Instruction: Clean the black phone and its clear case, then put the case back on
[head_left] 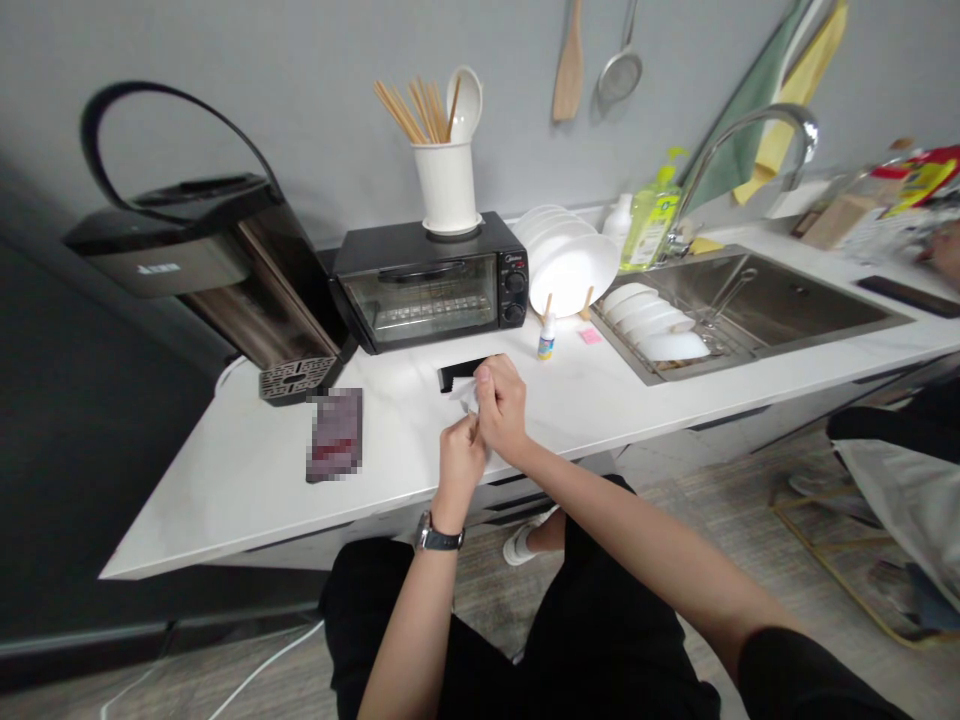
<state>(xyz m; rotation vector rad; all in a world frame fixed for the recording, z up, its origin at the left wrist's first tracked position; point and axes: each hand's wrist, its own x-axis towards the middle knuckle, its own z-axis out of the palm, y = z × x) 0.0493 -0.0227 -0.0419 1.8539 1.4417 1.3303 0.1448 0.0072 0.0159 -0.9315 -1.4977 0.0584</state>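
My left hand [461,455], with a watch [437,534] at its wrist, is closed and touches my right hand [504,405] just above the counter's front part. The fingers of my right hand are closed too. Out of the two hands pokes a thin, crumpled white sheet [463,391], like tissue or paper. My fingers hide most of it. Right behind lies a flat black object [453,376], partly covered by my right hand. A small white bottle with a blue and yellow label [546,342] stands to the right, beside a pink paper square [590,336].
A toaster oven [431,295] carries a white utensil holder [448,185]. On its left stand a drinks machine [247,270] and a pixelated dark object [335,437]. Plates [574,270] and a sink [810,295] are to the right. A chair [892,500] is by the counter.
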